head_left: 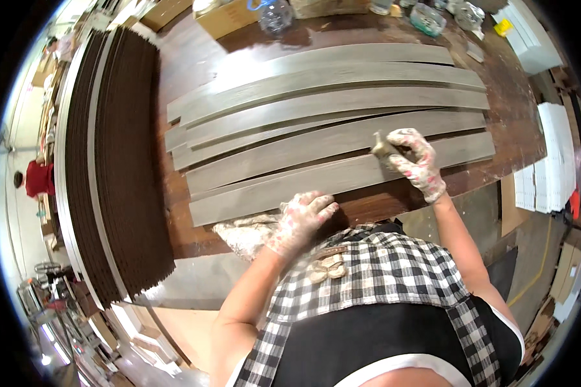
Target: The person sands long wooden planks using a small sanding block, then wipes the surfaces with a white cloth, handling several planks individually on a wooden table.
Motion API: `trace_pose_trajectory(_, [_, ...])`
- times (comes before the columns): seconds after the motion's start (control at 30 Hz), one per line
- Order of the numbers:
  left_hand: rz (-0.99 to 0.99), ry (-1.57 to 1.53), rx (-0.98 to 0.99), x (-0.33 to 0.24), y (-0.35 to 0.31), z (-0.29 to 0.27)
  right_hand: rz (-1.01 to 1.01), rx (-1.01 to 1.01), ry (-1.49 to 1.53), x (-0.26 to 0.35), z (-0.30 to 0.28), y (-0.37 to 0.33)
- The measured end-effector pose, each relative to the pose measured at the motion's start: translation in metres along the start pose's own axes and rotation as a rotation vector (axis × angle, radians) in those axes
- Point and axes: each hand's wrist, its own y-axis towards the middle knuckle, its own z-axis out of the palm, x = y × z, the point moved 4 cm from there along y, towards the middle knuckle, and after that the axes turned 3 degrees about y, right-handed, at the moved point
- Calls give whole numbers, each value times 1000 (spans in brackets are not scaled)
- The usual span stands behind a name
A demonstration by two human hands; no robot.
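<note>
Grey boards lie side by side across the desk, running left to right, some with narrow dark gaps between them. The right hand, in a patterned glove, has its grip pinched on a small drab wad above the right part of the nearest board; blur hides whether it touches the wood, and whether it is a rag or a brush. The left hand, gloved too, is at that board's near edge, fingers spread somewhat, beside a crumpled pale cloth; cannot tell whether its grip has hold of the cloth.

Step in hand, by judgement: working over board faces with the wad, likely wiping or touching up. Next move seems to call for light, even contact along the grain, the left hand steadying the near edge so the loose boards don't slide.
</note>
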Motion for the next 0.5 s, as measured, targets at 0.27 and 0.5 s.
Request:
trace_pose_trajectory(0.27, [-760, -470, -287, 8, -97, -21, -209, 403, -270, 40, 92, 33])
trace_pose_trajectory(0.5, [-867, -220, -469, -20, -62, -36, -531, 691, -353, 119, 220, 84])
